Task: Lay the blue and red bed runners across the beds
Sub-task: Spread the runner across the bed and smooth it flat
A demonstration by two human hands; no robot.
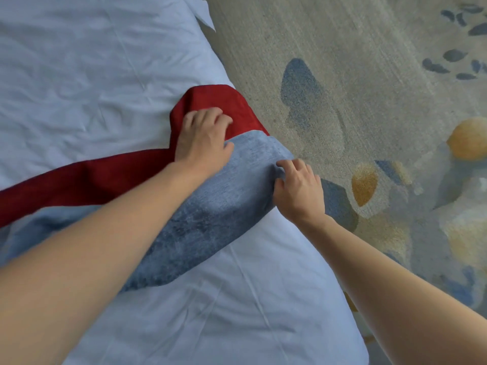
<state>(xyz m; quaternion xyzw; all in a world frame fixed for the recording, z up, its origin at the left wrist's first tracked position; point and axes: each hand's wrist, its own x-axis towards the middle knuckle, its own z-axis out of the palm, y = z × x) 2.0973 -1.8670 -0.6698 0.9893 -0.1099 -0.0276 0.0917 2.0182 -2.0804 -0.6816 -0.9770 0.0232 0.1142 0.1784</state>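
Nearest me the white bed sheet (216, 312) lies a little creased, and both bare forearms reach out over it toward the edge of the bed, the left one crossing low over the cloth, the right one coming in along the bed's side above the carpet (369, 75).

The blue runner (210, 214) runs slantwise over the bed and folds down over its edge. It looks like a thick, plush, velvety cloth: soft and limp, with some weight, likely to sag and wrinkle wherever it is not held, and apt to drag on the cotton, not slide. I would take it at the edge or corner, where a fold can be gathered. The right hand (299, 192) is there, at the bed's edge, knuckles up, its fingers curled into the blue nap and pinching a small fold.

Just beyond, the red runner (87, 180) stretches off to the left across the sheet, and its end humps up by the edge, touching the blue one. The left hand (204, 139) sits on that hump, wrist bent down, fingers bent into the red cloth, thumb lying on the blue. Whether it truly grips or only presses I cannot tell.
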